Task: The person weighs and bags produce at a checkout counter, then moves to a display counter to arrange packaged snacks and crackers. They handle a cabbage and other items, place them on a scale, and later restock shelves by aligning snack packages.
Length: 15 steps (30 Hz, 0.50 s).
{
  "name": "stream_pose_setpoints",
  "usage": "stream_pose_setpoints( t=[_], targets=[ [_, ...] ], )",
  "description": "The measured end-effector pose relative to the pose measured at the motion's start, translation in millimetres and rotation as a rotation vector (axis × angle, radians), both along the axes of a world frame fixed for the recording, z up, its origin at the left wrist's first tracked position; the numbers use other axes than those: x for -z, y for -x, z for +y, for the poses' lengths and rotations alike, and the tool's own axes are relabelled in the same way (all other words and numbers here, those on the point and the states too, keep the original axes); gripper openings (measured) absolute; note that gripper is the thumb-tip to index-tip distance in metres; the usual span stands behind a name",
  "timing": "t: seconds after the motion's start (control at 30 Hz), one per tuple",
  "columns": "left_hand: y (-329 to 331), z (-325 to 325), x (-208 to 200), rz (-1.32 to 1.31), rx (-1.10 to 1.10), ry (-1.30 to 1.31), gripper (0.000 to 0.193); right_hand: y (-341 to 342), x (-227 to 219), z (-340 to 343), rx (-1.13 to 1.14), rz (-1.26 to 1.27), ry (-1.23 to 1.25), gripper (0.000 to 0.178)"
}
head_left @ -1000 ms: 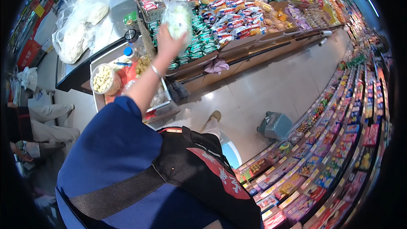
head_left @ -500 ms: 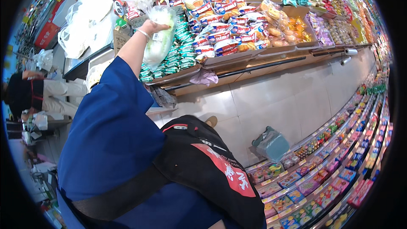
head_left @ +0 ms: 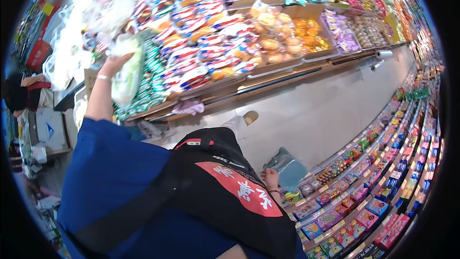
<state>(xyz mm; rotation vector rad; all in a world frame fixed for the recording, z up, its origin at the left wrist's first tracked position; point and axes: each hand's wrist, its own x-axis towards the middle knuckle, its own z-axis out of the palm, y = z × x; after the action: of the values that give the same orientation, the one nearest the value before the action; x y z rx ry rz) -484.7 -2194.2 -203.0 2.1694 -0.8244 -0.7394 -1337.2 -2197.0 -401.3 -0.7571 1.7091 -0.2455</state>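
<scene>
Right hand (head_left: 271,178) newly visible, curled

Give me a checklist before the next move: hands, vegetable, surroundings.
1. Left hand gripping bagged vegetable: ok, thumb across it.
2. Right hand in view: ok, low beside the apron.
3. Right hand empty: cannot tell, fingers curled.
4. Bagged vegetable clear of green-wrapped snacks: cannot tell, they overlap in view.
5. Aisle floor unobstructed: not ok, grey-green bin stands there.
</scene>
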Motion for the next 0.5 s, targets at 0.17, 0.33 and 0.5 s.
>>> stream_pose_setpoints(
  t=[0.17,0.33,0.5],
  targets=[
    [99.4,-74.2,-60.8,-0.979,-0.583,0.367,0.075,21.4,-16.8,-53.7,-0.095,0.064,0.010,0.023],
    [286.4,-223.7,-119.1,-0.821,-0.227,0.865,0.051,68.8,-44.8,-127.9,-0.247,0.164,0.042,0.024],
    [416.5,-325.2,-108.4,-0.571,0.127,0.838,0.041,104.6,-48.4,-246.3,0.014,0.093,0.096,0.028]
  ],
)
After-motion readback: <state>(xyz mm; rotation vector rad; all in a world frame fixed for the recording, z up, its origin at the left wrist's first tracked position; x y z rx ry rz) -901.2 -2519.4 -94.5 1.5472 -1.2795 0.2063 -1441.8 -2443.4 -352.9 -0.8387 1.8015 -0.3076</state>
